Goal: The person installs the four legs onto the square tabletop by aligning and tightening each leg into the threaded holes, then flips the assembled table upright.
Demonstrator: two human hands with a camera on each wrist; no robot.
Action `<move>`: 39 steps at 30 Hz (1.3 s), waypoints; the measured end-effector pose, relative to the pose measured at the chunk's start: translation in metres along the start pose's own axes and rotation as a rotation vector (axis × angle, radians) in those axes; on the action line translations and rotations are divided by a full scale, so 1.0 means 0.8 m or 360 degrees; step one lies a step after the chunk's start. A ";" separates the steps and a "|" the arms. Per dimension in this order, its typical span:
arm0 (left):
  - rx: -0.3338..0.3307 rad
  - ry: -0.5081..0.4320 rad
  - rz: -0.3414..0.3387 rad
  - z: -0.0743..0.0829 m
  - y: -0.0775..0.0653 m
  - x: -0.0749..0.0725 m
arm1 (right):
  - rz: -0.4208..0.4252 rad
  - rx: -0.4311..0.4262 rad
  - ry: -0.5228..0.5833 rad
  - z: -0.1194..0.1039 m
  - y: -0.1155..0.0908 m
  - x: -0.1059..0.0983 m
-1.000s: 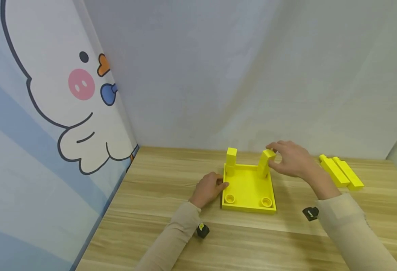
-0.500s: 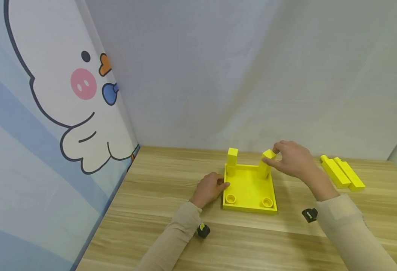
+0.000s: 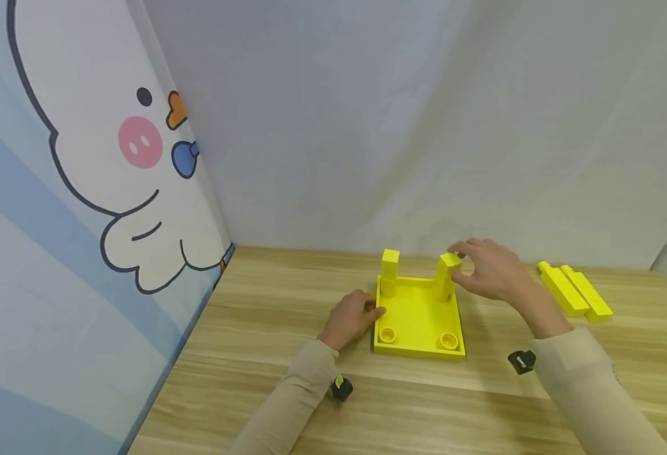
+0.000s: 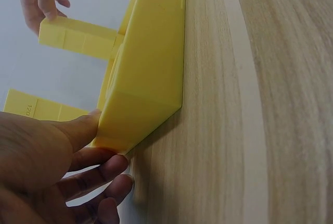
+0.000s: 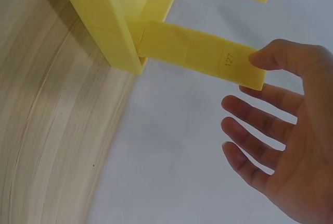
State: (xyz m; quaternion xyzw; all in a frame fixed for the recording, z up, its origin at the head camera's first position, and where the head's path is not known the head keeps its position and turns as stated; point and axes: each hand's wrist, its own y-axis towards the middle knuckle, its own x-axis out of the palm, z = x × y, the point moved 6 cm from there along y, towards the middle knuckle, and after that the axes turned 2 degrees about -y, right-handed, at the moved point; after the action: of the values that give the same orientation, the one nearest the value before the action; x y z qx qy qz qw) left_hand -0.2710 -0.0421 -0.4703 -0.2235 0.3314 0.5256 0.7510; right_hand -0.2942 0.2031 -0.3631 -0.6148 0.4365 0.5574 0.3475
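Note:
A yellow square tray-like base (image 3: 415,313) lies on the wooden table, with round sockets in its two near corners. My left hand (image 3: 349,318) pinches its left wall, thumb over the rim and fingers outside; the left wrist view shows this hand (image 4: 62,164) close up. At the far left corner stands a yellow square leg (image 3: 389,268). Another leg (image 3: 442,278) rises from the far right corner, and my right hand (image 3: 492,268) pinches its top end between thumb and index finger. In the right wrist view, this leg (image 5: 192,49) bears a stamped number, and the other fingers are spread below.
Two more yellow legs (image 3: 575,291) with narrowed ends lie side by side on the table at right. Small black devices sit at both wrists, near the cuffs. A grey curtain (image 3: 413,126) hangs behind the table, and a cartoon-printed cloth (image 3: 100,158) covers the left side.
The far right leg has turned on its axis. My right thumb has gone from across its front back to its right side. My left hand keeps its hold on the base.

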 end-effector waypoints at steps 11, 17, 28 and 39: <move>-0.0012 0.0020 0.0013 0.000 -0.003 0.000 | 0.0047 0.0085 0.0030 0.004 0.002 0.003; -0.0012 0.0014 0.0011 0.000 -0.005 0.000 | 0.0053 0.0153 0.0003 0.003 0.003 0.002; -0.0002 0.0014 0.0024 -0.003 -0.001 -0.001 | -0.0010 0.0082 -0.0048 -0.003 -0.002 -0.009; 0.0003 0.0017 0.0010 -0.002 -0.002 0.001 | 0.0035 0.0017 0.0008 -0.006 -0.001 -0.006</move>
State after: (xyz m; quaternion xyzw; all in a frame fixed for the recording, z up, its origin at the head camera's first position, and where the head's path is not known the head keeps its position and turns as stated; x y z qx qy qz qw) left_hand -0.2697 -0.0429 -0.4721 -0.2247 0.3365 0.5266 0.7477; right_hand -0.2916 0.2001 -0.3576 -0.6095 0.4470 0.5575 0.3435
